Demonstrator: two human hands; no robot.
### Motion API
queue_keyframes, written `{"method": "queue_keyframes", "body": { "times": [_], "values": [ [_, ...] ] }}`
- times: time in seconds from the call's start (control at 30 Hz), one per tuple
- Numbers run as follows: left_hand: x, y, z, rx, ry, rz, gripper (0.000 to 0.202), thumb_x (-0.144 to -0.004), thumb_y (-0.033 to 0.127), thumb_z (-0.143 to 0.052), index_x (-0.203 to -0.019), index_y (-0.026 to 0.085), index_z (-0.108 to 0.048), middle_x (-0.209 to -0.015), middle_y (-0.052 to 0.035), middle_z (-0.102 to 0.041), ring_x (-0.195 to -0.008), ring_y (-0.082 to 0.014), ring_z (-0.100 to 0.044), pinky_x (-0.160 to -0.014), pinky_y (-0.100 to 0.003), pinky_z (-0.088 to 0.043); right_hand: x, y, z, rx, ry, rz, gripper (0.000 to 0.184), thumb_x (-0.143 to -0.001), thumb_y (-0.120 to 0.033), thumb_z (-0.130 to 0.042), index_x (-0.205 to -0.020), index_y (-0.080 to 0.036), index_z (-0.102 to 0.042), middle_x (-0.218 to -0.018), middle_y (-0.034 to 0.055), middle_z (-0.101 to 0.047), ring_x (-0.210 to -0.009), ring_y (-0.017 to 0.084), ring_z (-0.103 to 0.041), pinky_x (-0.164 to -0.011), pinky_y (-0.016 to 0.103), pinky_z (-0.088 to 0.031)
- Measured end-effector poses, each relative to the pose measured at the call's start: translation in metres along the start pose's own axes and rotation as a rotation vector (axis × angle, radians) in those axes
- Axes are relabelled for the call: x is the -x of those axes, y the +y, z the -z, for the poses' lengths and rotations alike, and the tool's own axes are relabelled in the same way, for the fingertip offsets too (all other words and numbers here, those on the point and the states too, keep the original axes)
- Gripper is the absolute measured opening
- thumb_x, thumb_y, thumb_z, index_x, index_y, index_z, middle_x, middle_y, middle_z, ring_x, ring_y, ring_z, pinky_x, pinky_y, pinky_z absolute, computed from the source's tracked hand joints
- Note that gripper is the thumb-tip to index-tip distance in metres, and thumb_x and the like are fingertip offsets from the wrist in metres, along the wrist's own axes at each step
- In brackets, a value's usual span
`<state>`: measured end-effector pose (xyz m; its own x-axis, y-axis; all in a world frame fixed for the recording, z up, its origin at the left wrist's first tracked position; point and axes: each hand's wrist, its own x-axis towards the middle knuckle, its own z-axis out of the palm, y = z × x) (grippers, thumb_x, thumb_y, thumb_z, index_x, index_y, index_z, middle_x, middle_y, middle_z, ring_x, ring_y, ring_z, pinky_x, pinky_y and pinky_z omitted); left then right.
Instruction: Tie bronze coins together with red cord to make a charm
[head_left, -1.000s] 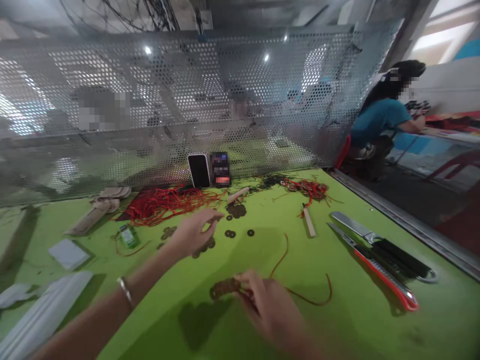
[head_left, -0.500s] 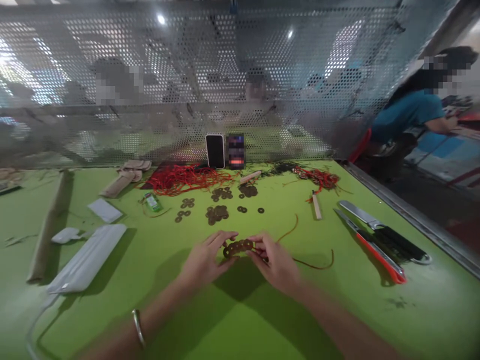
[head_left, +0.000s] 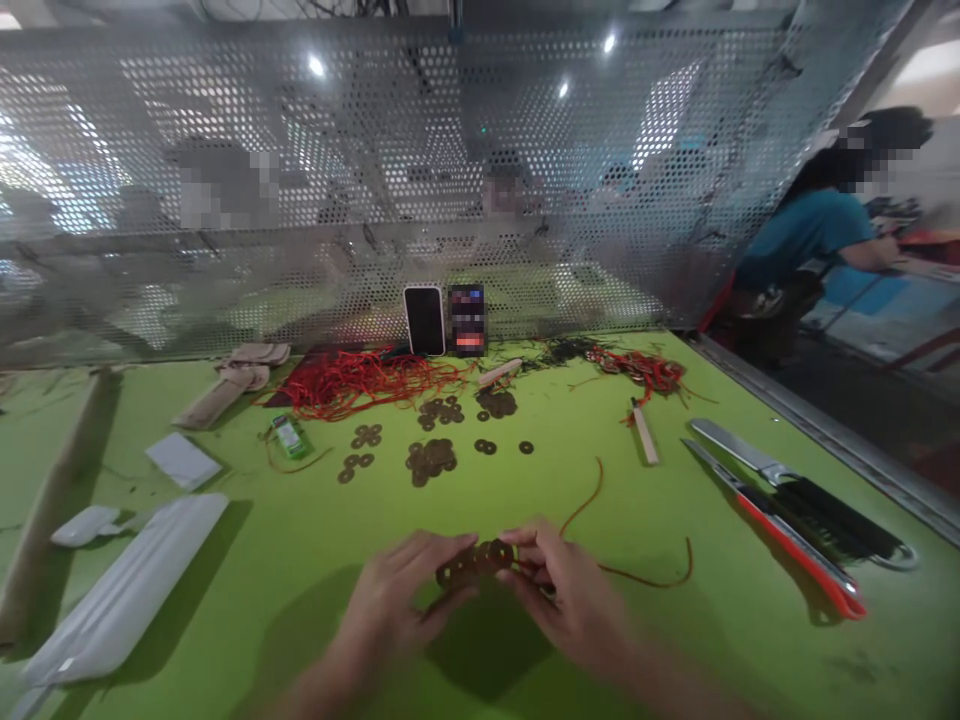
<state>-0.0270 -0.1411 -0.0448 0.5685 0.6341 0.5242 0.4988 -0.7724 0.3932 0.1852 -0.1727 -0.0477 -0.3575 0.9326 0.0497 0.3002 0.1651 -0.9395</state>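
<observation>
Between my hands is a row of overlapping round coins with centre holes, dark brown in colour. My left hand pinches its left end between thumb and fingers. Its right end is gripped by my right hand. A thin reddish-brown cord runs out from under the right hand, with one loose end curving up and another curling to the right. Beyond the hands lie piles of the same coins, with a few single ones nearby.
Red cords lie heaped at the back, before two upright phones. A red utility knife and a black-handled blade rest at right. At left are a white power strip, a green packet and a perforated metal screen behind.
The view has tilted up, so the hands and table items sit lower in the picture. Both hands keep hold of the coin row, which has turned slightly, its right end higher.
</observation>
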Motion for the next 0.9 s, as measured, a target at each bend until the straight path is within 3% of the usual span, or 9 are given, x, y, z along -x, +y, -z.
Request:
{"method": "queue_keyframes", "body": {
  "times": [0.33,0.9],
  "values": [
    [-0.0031,0.0008,-0.0009,-0.079,0.007,-0.062,0.027,-0.090,0.029,-0.048,-0.114,0.019,-0.056,-0.084,-0.0037,-0.072,-0.072,-0.0127,-0.069,-0.063,-0.021,-0.059,0.0006,0.0039,-0.0033,0.034,-0.013,-0.021,0.026,-0.091,-0.035,-0.046,-0.109,-0.016,-0.049,-0.091,0.0096,-0.071,-0.077,0.018,-0.068,-0.063,0.029,-0.053],
    [-0.0074,0.0000,0.0051,-0.110,0.063,-0.179,0.027,-0.088,0.038,-0.051,-0.102,0.017,-0.060,-0.075,-0.0023,-0.073,-0.062,-0.0118,-0.069,-0.057,-0.018,-0.058,0.0023,-0.0029,0.0021,-0.056,-0.036,-0.013,0.022,-0.090,-0.031,-0.050,-0.107,-0.018,-0.049,-0.095,0.0073,-0.069,-0.080,0.015,-0.067,-0.066,0.025,-0.052]
  ]
}}
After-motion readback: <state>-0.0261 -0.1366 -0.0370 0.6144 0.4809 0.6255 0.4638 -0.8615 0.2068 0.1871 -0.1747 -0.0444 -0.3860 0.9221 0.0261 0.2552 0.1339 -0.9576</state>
